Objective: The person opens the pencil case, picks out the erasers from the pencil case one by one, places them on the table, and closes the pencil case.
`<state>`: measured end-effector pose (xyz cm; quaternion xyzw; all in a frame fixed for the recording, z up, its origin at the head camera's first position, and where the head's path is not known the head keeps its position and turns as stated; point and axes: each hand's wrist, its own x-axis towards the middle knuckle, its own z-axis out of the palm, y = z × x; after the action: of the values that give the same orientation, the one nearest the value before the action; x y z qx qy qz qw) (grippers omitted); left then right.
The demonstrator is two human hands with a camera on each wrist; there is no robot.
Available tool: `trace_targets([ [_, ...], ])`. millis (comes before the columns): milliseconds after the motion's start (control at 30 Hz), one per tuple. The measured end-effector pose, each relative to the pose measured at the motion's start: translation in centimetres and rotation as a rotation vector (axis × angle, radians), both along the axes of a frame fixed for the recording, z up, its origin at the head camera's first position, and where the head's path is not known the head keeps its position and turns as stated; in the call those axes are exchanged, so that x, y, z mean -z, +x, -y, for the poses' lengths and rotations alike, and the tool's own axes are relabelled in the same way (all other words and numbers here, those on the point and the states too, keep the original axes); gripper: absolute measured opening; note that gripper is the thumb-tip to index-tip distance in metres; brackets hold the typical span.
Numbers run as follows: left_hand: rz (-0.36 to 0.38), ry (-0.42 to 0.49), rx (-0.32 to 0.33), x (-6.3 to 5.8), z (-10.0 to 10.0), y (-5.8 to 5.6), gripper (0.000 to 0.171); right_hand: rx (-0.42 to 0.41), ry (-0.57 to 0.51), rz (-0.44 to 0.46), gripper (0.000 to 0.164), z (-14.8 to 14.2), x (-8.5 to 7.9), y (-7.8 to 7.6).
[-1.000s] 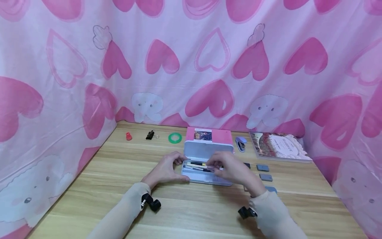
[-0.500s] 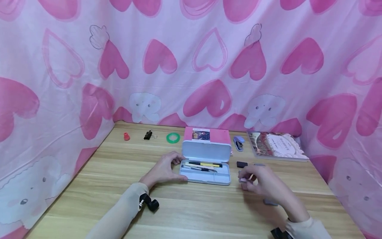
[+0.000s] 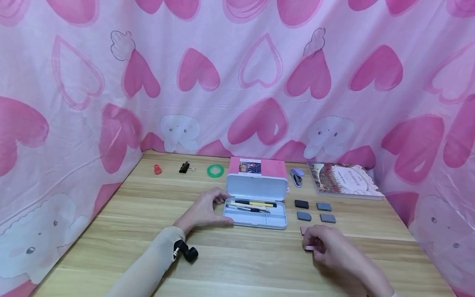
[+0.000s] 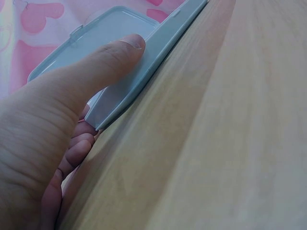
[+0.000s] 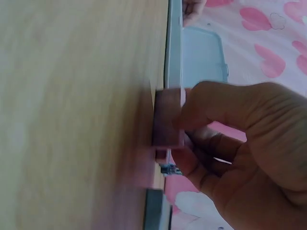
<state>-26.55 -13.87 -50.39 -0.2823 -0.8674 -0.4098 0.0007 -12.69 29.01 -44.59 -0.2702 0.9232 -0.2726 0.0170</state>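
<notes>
A pale blue pencil case (image 3: 276, 222) lies with its lid raised, holding several pens and pencils (image 3: 252, 206) in its back part. My left hand (image 3: 204, 210) grips its left end; in the left wrist view the thumb (image 4: 115, 57) presses the front wall and the fingers curl behind. To the right of the case, my right hand (image 3: 330, 243) pinches a pinkish block, apparently an eraser (image 5: 168, 117), just above or on the table. Another pinkish block (image 3: 303, 230) is partly hidden behind that hand. Behind it lie a black eraser (image 3: 302, 204) and several blue-grey ones (image 3: 328, 218).
Along the back of the wooden table (image 3: 222, 264) are a red cone-shaped piece (image 3: 157, 169), a black binder clip (image 3: 184, 167), green tape (image 3: 215, 170), a pink box (image 3: 274, 167), a purple stapler (image 3: 297, 177) and a book (image 3: 349, 181). Pink curtains enclose the table.
My right hand has moved out of the pencil case to the right, then toward the table's front, with a block in its fingers. My left hand stays on the case.
</notes>
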Motion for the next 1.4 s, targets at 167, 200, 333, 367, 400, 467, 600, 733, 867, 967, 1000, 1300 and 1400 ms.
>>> trace_targets([
  [167,0.007,0.000,-0.004,-0.1,0.0,0.0,0.085,-0.007,0.008,-0.028,0.045,-0.2,0.1,0.1],
  [200,0.008,0.000,-0.006,-0.1,0.0,0.0,0.085,-0.004,0.013,-0.019,0.045,-0.2,0.1,0.0],
  [333,0.009,-0.002,-0.007,-0.1,0.0,0.0,0.085,0.016,0.029,0.040,0.040,-0.3,0.2,0.0],
  [367,0.009,-0.004,-0.007,-0.2,0.0,0.0,0.085,0.019,0.033,0.052,0.039,-0.3,0.1,0.0],
  [400,0.010,-0.004,-0.007,-0.2,0.0,0.1,0.085,0.023,0.037,0.064,0.037,-0.3,0.1,0.1],
  [467,0.012,-0.005,-0.006,-0.2,0.0,0.1,0.085,0.019,0.028,0.069,0.033,-0.3,-0.2,0.0],
  [600,0.013,0.000,0.004,-0.2,0.0,0.1,0.085,0.027,-0.024,-0.006,0.026,0.0,-1.7,-0.9],
  [733,-0.005,-0.001,0.006,-0.1,0.0,0.0,0.083,0.077,-0.129,-0.148,0.022,0.9,-3.5,-3.1],
  [867,-0.017,0.001,-0.005,0.0,-0.1,0.0,0.083,0.159,-0.260,-0.131,0.035,2.3,-4.3,-6.1],
  [967,0.002,0.039,-0.003,0.1,-0.3,0.0,0.097,0.208,-0.351,-0.059,0.054,3.3,-3.9,-8.2],
  [1000,0.010,0.058,0.002,0.2,-0.3,0.0,0.104,0.216,-0.373,-0.041,0.057,3.5,-3.6,-8.9],
  [1300,0.017,0.119,0.085,0.1,-0.1,-0.3,0.073,0.183,-0.408,0.047,0.046,4.2,-1.6,-12.1],
  [1400,0.024,0.147,0.113,0.0,0.3,-0.3,0.044,0.153,-0.309,0.129,0.039,4.1,-1.5,-12.3],
])
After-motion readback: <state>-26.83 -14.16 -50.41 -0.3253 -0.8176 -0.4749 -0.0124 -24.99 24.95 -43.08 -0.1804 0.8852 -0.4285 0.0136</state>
